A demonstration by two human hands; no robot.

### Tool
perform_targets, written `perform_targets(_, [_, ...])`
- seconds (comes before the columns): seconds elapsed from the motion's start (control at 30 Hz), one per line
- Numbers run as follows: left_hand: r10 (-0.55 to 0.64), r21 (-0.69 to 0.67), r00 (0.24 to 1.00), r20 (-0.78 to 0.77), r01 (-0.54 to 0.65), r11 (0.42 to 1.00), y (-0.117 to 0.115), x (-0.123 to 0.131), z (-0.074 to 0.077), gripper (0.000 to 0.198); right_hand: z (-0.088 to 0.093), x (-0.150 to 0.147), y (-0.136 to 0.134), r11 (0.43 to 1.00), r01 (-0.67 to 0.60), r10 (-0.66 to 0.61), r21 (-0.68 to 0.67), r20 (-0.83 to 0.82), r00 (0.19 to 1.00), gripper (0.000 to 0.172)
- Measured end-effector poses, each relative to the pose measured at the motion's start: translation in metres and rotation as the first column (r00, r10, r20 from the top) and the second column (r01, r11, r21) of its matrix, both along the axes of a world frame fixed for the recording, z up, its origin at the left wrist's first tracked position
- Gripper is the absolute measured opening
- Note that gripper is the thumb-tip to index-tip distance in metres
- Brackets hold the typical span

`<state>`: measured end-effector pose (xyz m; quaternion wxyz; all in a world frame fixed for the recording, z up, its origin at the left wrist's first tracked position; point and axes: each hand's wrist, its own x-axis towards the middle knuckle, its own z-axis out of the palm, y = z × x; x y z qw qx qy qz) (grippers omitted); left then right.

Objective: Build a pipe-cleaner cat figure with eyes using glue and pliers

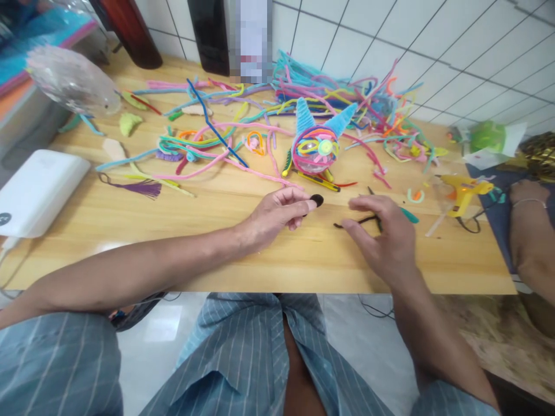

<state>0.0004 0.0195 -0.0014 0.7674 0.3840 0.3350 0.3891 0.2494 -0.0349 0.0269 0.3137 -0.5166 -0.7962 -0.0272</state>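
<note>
Between the thumb and fingers of my left hand point(286, 209) is a small black disc point(317, 200), perhaps a coil of pipe cleaner. My right hand point(385, 231) hovers to its right, thumb and fingers apart, with nothing seen between them. Beside and partly behind that hand, a short black pipe cleaner point(364, 219) lies on the wooden table point(277, 260). Beyond my hands stands a round pink-rimmed figure point(315, 149) with blue pointed ears and a flower piece on its front. A yellow-and-black utility knife point(318, 182) rests just in front of it.
Loose coloured pipe cleaners point(243, 115) spread along the back. A yellow glue gun point(466, 190) lies at the right, near another person's arm point(531, 231). A white power bank point(41, 193) sits at the left with a cable. A purple tassel point(139, 188) lies nearby.
</note>
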Motion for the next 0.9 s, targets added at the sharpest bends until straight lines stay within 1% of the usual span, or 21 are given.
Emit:
perform_targets(0.1, [0.01,0.049,1.0,-0.028,-0.009,0.999,0.0,-0.001,0.002,0.035,0.011,-0.036,0.012,0.996,-0.09,0.09,0.019,0.026,0.996,0.025])
perform_targets(0.17, [-0.009,0.104,0.998,-0.058,0.015,0.994,0.001,-0.002,0.004,0.032,0.014,-0.046,0.021,0.992,-0.126,0.123,0.03,0.084,0.989,0.024])
perform_targets(0.27, [-0.031,0.179,0.993,-0.112,0.051,0.983,0.002,-0.004,0.008,0.027,0.013,-0.046,0.028,0.982,-0.182,0.172,0.055,0.156,0.973,0.022])
perform_targets(0.37, [-0.034,0.204,0.989,-0.147,0.064,0.977,0.002,-0.004,0.009,0.026,0.009,-0.041,0.03,0.969,-0.222,0.2,0.107,0.19,0.961,0.018])
perform_targets(0.5, [-0.047,0.209,0.993,-0.108,0.069,0.975,0.001,-0.002,0.006,0.031,0.003,-0.039,0.029,0.962,-0.214,0.172,0.173,0.229,0.958,0.011])
perform_targets(0.7, [0.015,0.277,0.996,-0.084,0.009,0.961,-0.003,0.0,-0.002,0.028,0.0,-0.041,0.027,0.944,-0.205,0.133,0.259,0.271,0.953,0.016])
perform_targets(0.9, [0.028,0.271,0.995,-0.1,0.0,0.962,-0.005,0.0,-0.003,0.027,0.002,-0.044,0.023,0.934,-0.219,0.136,0.283,0.287,0.948,0.02])
